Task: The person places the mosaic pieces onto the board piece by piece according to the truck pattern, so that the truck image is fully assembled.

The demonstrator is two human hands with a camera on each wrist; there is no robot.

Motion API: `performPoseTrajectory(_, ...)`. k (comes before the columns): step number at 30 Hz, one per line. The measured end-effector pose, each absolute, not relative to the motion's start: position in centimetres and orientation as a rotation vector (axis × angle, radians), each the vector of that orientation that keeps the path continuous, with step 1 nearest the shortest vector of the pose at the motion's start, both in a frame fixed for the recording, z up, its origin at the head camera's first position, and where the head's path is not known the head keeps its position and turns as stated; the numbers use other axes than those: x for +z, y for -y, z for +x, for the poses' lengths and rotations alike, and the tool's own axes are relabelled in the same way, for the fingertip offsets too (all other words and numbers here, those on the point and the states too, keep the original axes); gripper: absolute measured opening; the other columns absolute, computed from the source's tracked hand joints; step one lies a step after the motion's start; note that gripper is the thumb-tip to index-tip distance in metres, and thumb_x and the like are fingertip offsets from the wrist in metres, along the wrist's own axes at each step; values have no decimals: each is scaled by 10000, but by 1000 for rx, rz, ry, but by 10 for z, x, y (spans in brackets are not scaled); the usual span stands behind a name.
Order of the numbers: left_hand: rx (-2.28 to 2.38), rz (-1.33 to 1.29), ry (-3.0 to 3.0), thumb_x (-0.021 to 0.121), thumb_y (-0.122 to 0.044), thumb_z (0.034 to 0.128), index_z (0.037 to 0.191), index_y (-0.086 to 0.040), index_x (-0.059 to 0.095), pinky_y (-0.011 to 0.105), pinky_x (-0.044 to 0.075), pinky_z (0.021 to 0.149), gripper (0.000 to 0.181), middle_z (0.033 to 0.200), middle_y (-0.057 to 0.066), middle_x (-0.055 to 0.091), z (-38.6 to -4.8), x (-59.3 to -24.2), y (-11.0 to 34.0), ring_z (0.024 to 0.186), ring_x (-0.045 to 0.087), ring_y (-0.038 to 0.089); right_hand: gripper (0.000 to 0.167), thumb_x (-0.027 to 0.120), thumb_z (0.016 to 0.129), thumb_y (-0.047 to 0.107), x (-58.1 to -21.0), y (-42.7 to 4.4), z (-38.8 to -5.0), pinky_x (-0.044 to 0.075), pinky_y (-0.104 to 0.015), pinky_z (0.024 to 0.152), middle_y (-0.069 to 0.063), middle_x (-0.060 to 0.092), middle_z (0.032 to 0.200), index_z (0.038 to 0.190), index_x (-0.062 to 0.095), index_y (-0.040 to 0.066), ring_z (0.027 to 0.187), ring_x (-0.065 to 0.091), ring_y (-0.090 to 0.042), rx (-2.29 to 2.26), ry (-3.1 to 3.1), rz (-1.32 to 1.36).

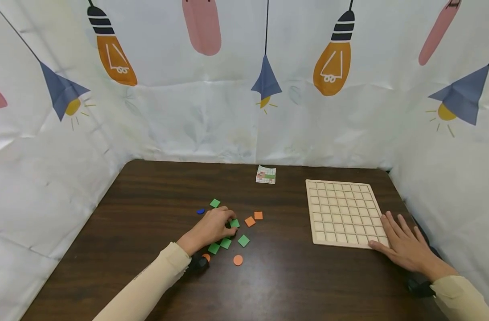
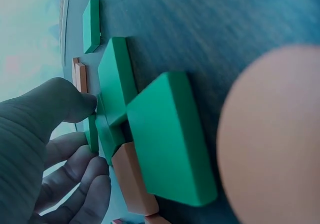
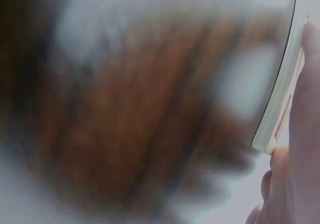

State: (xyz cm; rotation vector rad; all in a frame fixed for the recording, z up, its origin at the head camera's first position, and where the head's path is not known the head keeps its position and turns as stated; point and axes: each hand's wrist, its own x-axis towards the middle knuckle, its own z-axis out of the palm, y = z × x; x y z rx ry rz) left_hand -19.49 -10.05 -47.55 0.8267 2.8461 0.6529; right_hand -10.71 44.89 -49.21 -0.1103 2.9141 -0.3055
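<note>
My left hand (image 1: pixel 214 228) pinches a green square tile (image 1: pixel 234 223) between thumb and fingers. In the left wrist view that tile (image 2: pixel 92 133) stands on edge by the thumb tip. Other green tiles (image 2: pixel 167 139) lie close around the hand, some touching one another. My right hand (image 1: pixel 408 247) has its fingers spread and straight, with thumb and fingertips on the right edge of a pale wooden grid board (image 1: pixel 342 214). The right wrist view is mostly blurred, but the board's edge (image 3: pixel 280 103) shows beside the fingers.
Two orange square tiles (image 1: pixel 254 218) lie right of the left hand, and an orange round piece (image 1: pixel 238 260) lies nearer. A blue piece (image 1: pixel 200 211) sits beyond the left wrist. A small printed card (image 1: pixel 266 174) lies at the back of the dark table (image 1: pixel 156 187). Patterned cloth (image 1: pixel 228 125) surrounds it.
</note>
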Motion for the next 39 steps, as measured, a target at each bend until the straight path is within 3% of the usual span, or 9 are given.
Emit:
performPoseTrajectory(17,736,841,-2862,756,-225,904,1101,-81,758,198,504,665,245,986,33,650,-198,-468,92,800,592,87,1059,531,1000,627,-492,-441,-106,15,-828,1128,-299,-71,1713,1660,-44,31,1574,-53,-550,-341,-2886,-189)
performPoseTrajectory(29,850,923,-2843,749,-231,892,1094,-102,765,200,505,706,241,978,10,659,-201,-461,71,797,594,86,1072,561,981,634,-493,-427,-96,91,-810,1135,-306,-3,1717,1662,6,19,1582,17,-539,-324,-2913,-214)
performPoseTrajectory(39,943,981,-2762,720,-193,884,1116,-121,769,203,503,724,248,994,5,643,-201,-454,52,836,653,157,1080,608,958,621,-489,-408,-86,119,-779,1162,-290,50,1723,1666,47,27,1584,87,-524,-352,-2939,-246)
